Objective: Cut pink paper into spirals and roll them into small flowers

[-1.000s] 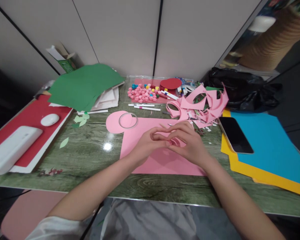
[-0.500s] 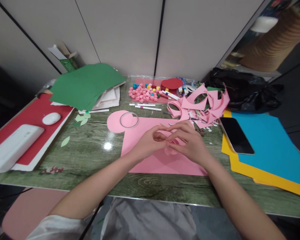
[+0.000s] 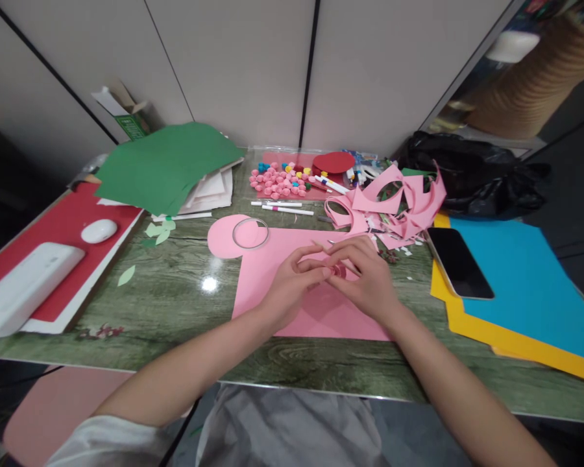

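Between my hands is a pink paper roll, a small coil partly hidden by the fingers. My left hand pinches its left side with curled fingers. My right hand has thumb and fingers closed round its right side. Both hands hover over a large pink paper sheet lying on the table. Beside the left hand, a metal ring rests across pink paper discs and the sheet's corner. A thin pointed tool, partly covered, shows just beyond the fingers.
Pink paper offcuts pile up behind my right hand. A phone lies on blue paper and yellow paper at right. Farther back are small pink rolls and white pens. Green paper and a white mouse are left.
The pink paper roll looks tighter and smaller; its loose part below the fingers no longer shows. The left fingers have curled in closer to it. Elsewhere the table looks the same.
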Motion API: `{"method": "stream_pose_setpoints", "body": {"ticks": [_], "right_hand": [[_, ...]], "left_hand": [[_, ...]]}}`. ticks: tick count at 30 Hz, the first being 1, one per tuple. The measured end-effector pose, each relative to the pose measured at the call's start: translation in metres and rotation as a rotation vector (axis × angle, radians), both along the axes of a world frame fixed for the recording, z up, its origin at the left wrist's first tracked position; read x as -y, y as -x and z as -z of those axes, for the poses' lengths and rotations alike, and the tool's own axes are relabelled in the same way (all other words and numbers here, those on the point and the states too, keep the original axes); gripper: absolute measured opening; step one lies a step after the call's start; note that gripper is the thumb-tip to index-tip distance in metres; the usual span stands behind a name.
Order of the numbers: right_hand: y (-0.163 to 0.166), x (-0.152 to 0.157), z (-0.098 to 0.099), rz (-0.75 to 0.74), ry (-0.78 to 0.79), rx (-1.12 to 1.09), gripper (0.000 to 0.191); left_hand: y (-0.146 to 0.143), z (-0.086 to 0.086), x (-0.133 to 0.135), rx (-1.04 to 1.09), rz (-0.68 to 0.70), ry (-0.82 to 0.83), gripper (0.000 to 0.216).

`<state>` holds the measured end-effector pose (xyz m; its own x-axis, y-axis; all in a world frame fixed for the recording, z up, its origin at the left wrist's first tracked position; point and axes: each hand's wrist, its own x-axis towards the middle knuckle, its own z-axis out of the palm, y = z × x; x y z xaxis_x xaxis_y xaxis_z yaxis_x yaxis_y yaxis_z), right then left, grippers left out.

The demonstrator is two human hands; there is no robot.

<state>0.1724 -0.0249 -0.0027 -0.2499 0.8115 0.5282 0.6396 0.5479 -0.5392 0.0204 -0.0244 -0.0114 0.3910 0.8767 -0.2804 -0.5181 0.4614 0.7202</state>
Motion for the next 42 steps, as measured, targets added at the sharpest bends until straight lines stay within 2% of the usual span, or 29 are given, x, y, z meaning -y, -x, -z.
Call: {"method": "stream_pose_setpoints", "body": {"ticks": [4, 10, 15, 20, 27, 33, 37, 42], "right_hand": [[-0.008, -0.003, -0.005, -0.087, 0.067, -0.016, 0.010], [-0.018, -0.004, -0.007, -0.237, 0.148, 0.032, 0.018], [-0.019, -0.006, -0.006, -0.346, 0.189, 0.152, 0.015], [-0.017, -0.006, -0.006, -0.277, 0.140, 0.143, 0.010], [-0.009, -0.003, -0.004, -0.091, 0.045, 0.105, 0.007], [0.001, -0.002, 0.000, 0.031, 0.044, 0.029, 0.006], [0.006, 0.001, 0.003, 0.074, 0.058, -0.019, 0.010], [0.006, 0.002, -0.001, 0.032, 0.079, -0.068, 0.011]], "left_hand": [[0.007, 0.001, -0.009, -0.083, 0.069, -0.091, 0.043], [0.016, 0.003, -0.022, -0.162, 0.281, -0.225, 0.042], [0.023, 0.000, -0.029, -0.268, 0.468, -0.231, 0.045], [0.018, 0.000, -0.025, -0.155, 0.377, -0.136, 0.039], [0.007, 0.004, -0.012, -0.038, 0.192, 0.038, 0.045], [-0.001, 0.008, -0.004, 0.069, 0.058, 0.173, 0.044], [-0.003, 0.011, -0.002, 0.062, 0.006, 0.188, 0.045], [-0.002, 0.011, -0.003, 0.043, 0.007, 0.099, 0.045]]}}
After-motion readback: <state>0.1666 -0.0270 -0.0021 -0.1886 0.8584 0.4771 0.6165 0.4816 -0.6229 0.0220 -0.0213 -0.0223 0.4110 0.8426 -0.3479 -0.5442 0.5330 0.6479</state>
